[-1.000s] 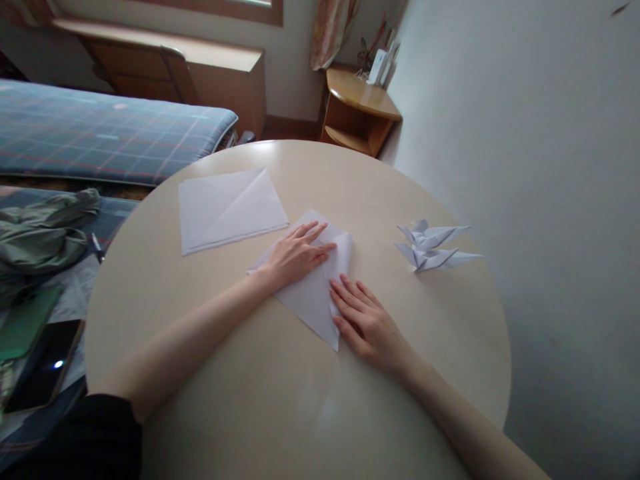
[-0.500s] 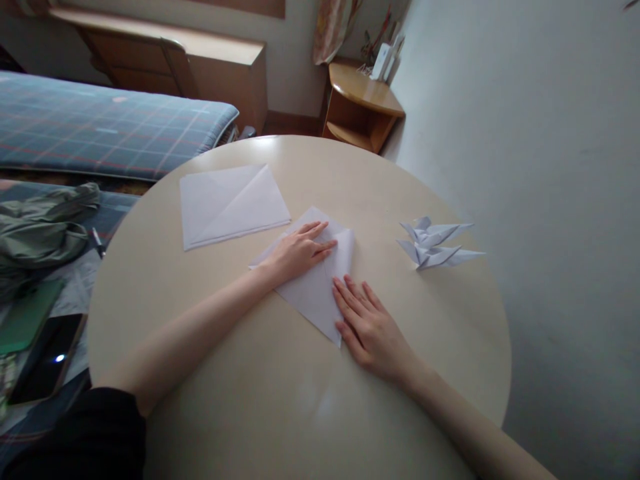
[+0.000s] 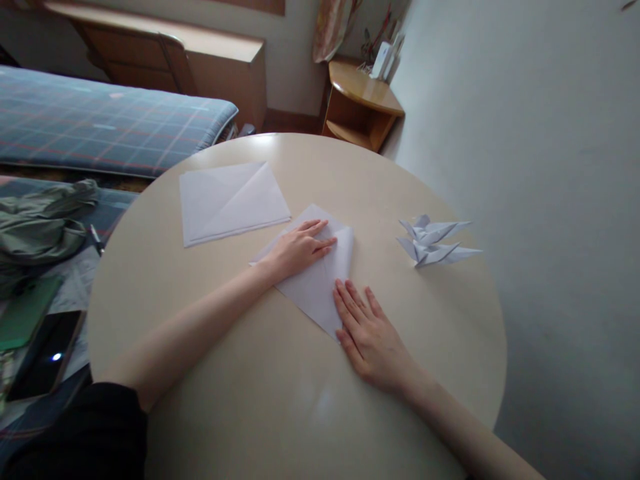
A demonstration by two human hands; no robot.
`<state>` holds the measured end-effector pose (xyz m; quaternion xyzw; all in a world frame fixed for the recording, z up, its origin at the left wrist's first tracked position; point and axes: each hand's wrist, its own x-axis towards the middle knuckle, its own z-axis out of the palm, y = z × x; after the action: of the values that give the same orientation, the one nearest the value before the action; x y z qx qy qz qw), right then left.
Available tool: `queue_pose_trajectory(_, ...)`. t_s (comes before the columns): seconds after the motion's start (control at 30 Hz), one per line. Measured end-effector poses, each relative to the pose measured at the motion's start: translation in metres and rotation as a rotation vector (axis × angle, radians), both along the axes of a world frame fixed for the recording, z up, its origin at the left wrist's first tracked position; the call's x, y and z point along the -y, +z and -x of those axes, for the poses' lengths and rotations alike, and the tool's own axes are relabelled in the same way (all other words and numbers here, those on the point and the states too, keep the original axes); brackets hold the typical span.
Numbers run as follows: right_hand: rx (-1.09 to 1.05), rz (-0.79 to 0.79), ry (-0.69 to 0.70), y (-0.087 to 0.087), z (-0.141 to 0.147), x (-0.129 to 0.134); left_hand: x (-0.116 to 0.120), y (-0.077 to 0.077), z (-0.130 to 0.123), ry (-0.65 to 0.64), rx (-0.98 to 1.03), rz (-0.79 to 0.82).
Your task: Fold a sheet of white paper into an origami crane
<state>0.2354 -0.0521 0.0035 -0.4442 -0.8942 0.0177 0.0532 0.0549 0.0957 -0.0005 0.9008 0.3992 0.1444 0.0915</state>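
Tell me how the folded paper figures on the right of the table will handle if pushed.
The paper origami figures will probably feel very light for their size, being thin folded white sheet. Their slim pointed tips would likely bend under a firm pinch. On the smooth round table a light push would probably slide them or tip them.

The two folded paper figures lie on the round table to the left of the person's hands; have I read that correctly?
Not quite: the head view shows the two folded paper figures to the right of the left hand and the right hand, not to their left. They do lie on the round table.
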Motion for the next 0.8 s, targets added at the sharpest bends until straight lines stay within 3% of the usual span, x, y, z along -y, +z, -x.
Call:
queue_pose_trajectory(0.57, 0.024, 0.070, -0.013, 0.005, -0.007, 0.009, -0.002, -0.004, 0.000, -0.006, 0.007, -0.018)
queue_pose_trajectory(0.8, -0.076, 0.036, 0.117, 0.012, -0.015, -0.003, -0.002, -0.004, 0.000, -0.007, 0.003, -0.030)
